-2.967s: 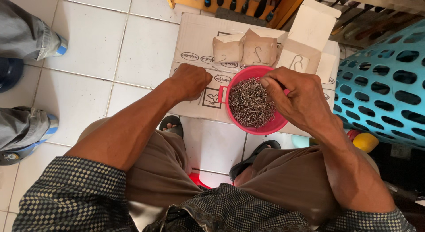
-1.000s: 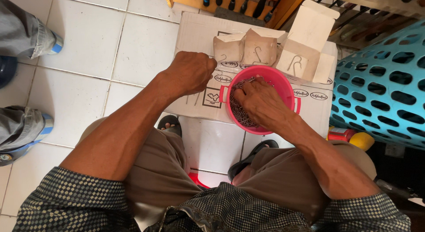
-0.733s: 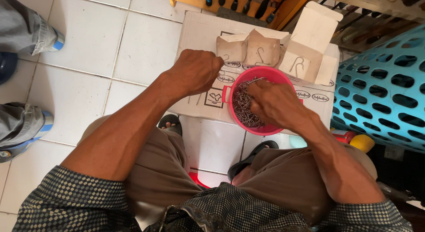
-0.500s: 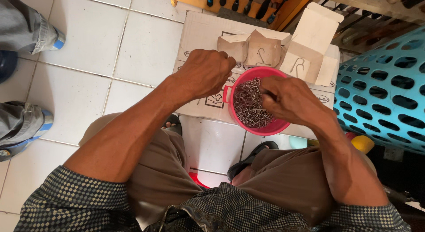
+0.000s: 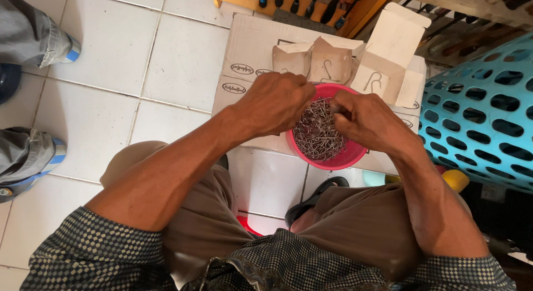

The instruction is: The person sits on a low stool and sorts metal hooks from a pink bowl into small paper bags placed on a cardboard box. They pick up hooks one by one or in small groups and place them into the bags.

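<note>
Your left hand [image 5: 277, 102] is curled into a loose fist over the 9 o'clock rim of the pink bowl [image 5: 338, 157], its fingertips tucked down into the tangle of thin metal hooks [image 5: 316, 133] that fills the bowl. You cannot see whether those fingers actually pinch any hooks, since the knuckles hide them. Your right hand [image 5: 369, 119] comes in from 3 o'clock, its fingers bunched together and closed on a few hooks at the top of the heap. The two hands almost meet above the middle of the bowl. The bowl sits on a flattened cardboard box [image 5: 250, 52], near its edge closest to you. At 12 o'clock from the bowl, touching or just behind its far rim, stand small open paper cartons [image 5: 311, 58], and a taller white carton [image 5: 391, 52] with its flap up stands at about 1 o'clock. A blue plastic basket [image 5: 483, 119] with oval holes stands at 3 o'clock, just beside your right forearm. Another person's trouser legs and blue-edged shoes [image 5: 33, 163] show on the white floor tiles [image 5: 111, 58] at 9 o'clock, well apart from you.
</note>
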